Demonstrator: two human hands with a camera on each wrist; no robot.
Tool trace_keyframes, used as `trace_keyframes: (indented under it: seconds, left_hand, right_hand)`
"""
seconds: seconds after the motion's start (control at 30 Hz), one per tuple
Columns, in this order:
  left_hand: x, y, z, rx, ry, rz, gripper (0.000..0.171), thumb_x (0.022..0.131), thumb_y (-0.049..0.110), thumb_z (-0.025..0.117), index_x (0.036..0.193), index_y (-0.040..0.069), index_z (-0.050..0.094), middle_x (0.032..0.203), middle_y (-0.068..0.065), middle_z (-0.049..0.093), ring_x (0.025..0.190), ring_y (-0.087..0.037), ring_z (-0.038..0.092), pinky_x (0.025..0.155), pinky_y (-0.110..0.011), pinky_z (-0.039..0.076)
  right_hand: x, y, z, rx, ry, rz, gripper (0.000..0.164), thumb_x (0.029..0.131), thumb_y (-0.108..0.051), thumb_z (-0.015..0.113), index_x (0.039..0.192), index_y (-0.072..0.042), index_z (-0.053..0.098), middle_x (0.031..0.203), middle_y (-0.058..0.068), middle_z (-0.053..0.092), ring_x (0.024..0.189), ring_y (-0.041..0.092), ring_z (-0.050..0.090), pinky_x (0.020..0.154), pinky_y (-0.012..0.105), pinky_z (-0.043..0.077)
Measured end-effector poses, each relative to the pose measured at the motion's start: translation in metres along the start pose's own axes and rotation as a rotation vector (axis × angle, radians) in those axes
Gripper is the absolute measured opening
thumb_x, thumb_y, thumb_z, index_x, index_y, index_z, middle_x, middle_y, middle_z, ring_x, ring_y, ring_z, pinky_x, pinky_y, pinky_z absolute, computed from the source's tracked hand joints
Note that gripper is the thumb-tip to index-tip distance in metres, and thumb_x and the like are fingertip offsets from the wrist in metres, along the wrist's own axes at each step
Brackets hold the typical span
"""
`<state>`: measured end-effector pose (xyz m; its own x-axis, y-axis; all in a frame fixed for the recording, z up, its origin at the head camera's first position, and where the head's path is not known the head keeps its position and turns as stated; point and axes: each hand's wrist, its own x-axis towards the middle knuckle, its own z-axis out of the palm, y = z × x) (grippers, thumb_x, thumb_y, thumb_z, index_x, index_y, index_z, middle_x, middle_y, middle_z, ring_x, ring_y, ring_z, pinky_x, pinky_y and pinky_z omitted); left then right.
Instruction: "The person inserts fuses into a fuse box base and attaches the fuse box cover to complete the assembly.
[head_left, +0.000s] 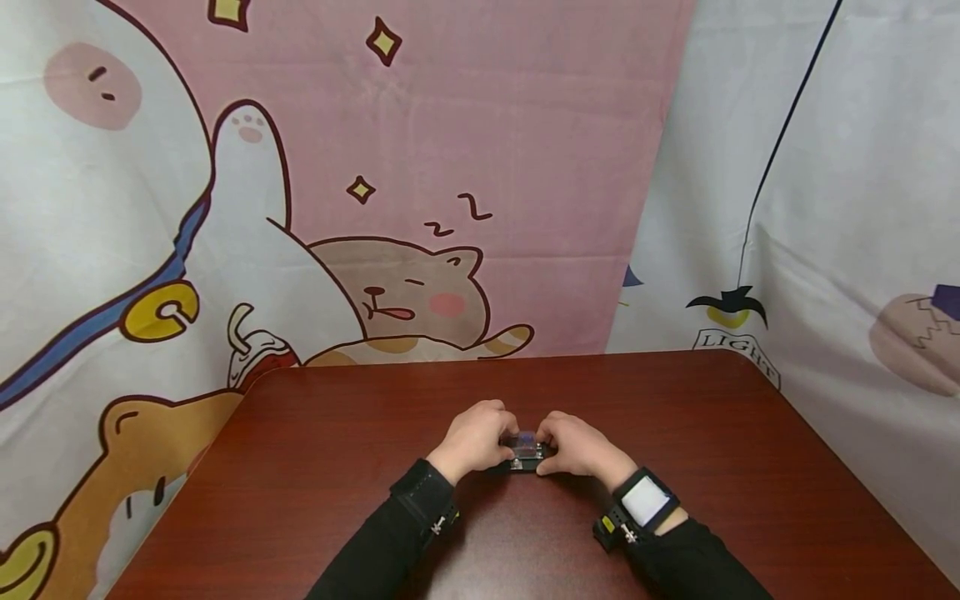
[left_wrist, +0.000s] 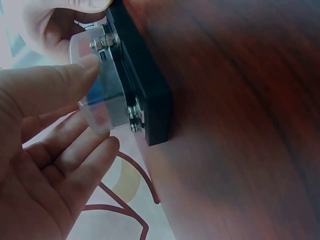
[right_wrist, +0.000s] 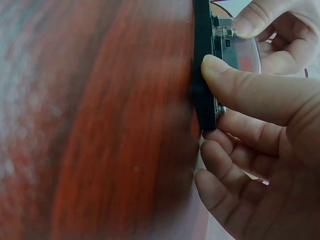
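Note:
A small terminal block with a black base (left_wrist: 145,75), a clear plastic cover (left_wrist: 97,114) and metal bolts and nuts (left_wrist: 134,117) lies low at the tabletop, between both hands in the head view. My left hand (head_left: 478,439) pinches the clear cover, its thumb beside one bolt and its fingers on the far side. From the other end, my right hand (head_left: 581,447) holds the block. In the right wrist view that thumb presses the edge of the black base (right_wrist: 199,100), with the fingers bent behind it. Something blue and dark shows through the cover.
The brown wooden table (head_left: 360,417) spreads out on every side of the hands. Behind it hangs a cloth (head_left: 562,208) with cartoon animals. A watch-like band with a white face (head_left: 646,501) sits on the right wrist, and small camera mounts are on both wrists.

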<state>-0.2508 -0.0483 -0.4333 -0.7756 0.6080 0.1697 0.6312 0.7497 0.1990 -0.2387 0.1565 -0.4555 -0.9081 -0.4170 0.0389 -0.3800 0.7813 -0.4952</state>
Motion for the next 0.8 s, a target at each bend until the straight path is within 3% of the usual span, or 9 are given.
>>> trace_keyframes:
  seconds: [0.8]
  left_hand:
    - [-0.0031, 0.0059, 0.0042, 0.03, -0.032, -0.046, 0.027, 0.078, 0.025, 0.085, 0.099, 0.015, 0.072, 0.087, 0.003, 0.056, 0.075, -0.01, 0.051, 0.066, -0.026, 0.047]
  right_hand:
    - [-0.0029, 0.0054, -0.0015, 0.028, 0.001, -0.072, 0.037, 0.071, -0.019, 0.09, 0.098, -0.008, 0.067, 0.093, 0.0, 0.057, 0.083, 0.018, 0.057, 0.074, 0.036, 0.051]
